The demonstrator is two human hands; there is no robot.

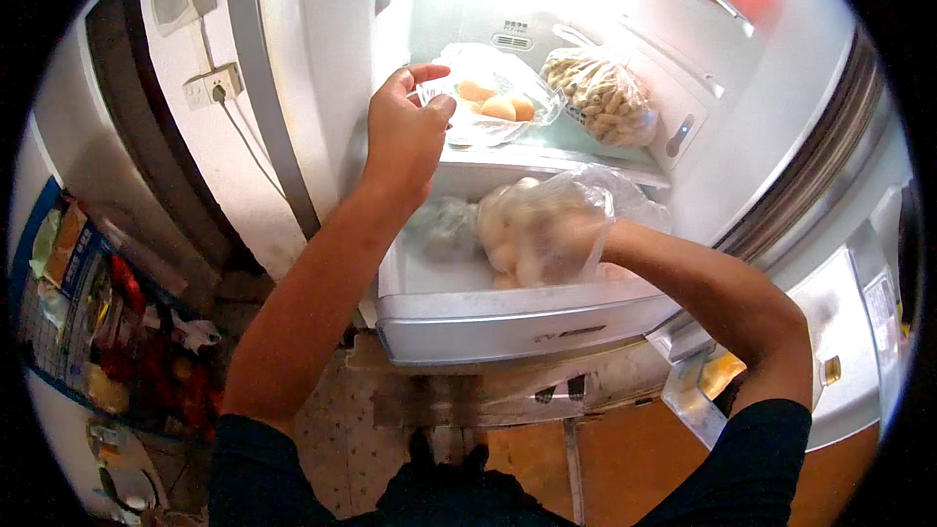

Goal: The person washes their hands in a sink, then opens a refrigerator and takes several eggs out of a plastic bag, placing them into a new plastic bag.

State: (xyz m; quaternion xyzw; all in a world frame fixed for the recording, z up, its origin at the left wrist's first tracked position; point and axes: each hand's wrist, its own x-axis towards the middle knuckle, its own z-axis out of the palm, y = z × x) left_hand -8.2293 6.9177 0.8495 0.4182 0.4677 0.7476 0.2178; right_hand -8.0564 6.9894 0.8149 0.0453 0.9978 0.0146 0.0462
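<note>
My left hand (406, 132) is raised at the left of the open refrigerator, with thumb and index finger apart. It is beside a clear plastic bag (468, 58) on the shelf. Several brown eggs (499, 108) lie in that bag; whether my fingers touch the plastic is unclear. Below, my right hand (578, 238) reaches into another clear plastic bag (600, 187) in the pulled-out drawer (432, 279). Plastic and blur veil its fingers, so its grip cannot be made out. Rounded pale items (501, 241), apparently eggs, fill the bag's left side.
A bag of unshelled peanuts (607, 99) sits at the shelf's right. Another plastic bag (443, 227) lies at the drawer's left. The open door with its bins (695, 395) stands at the right. A plugged-in cord (249, 135) hangs left; a crowded rack (110, 307) stands lower left.
</note>
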